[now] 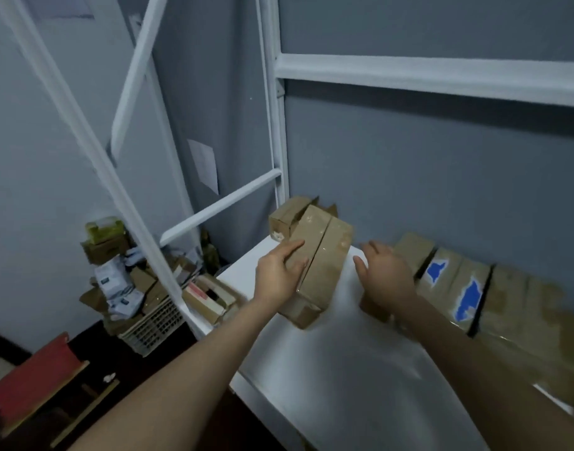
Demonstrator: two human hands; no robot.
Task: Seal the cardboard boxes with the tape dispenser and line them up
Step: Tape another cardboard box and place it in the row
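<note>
Dim grey corner where I work.
Grey walls (441,174) face me, a sheet of paper (203,164) stuck far left. A white metal frame (409,73) rises over my white table (344,369); a red bench (35,375) sits on the dark floor (97,340), near left.

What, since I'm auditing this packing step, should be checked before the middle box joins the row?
1. Left hand on the middle box: ok, resting on top.
2. Right hand free: ok, holding nothing.
3. Middle box's seam taped: cannot tell.
4. White table bare between it and the row of boxes: ok.
5. Rear box closed: not ok, flaps up.
6. Tape dispenser within reach: cannot tell, not in view.
</note>
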